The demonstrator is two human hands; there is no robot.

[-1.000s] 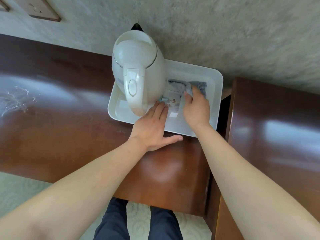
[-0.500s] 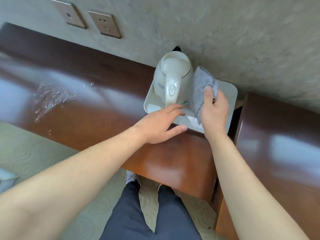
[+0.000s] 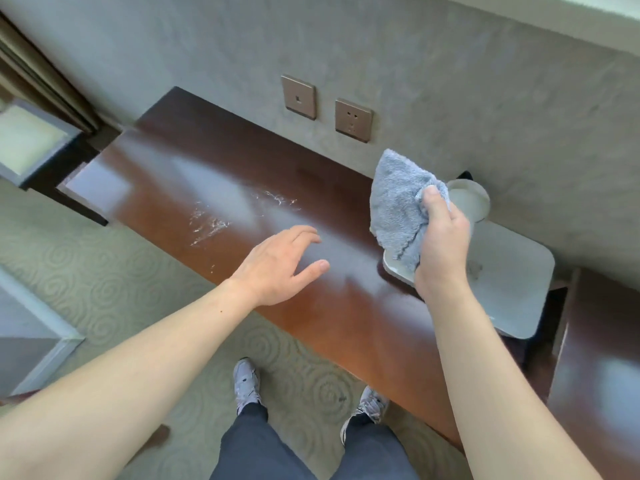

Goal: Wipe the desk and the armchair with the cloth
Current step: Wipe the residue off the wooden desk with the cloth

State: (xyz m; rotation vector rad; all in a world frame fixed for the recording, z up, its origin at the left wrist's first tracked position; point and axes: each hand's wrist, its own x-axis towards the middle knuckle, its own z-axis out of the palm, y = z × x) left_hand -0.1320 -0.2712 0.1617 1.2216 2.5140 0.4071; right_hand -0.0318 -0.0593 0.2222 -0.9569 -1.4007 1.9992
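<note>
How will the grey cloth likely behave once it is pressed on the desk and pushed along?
The cloth droops in folds from the right hand, so it is probably floppy and light. Its fluffy pile would likely drag rather than slide on the glossy desk.

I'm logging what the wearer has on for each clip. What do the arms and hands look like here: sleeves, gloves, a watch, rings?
Both forearms are bare as far as the frame shows, with no sleeves in view. The left hand and right hand wear no gloves, and no watch, bracelet or ring shows on either.
</note>
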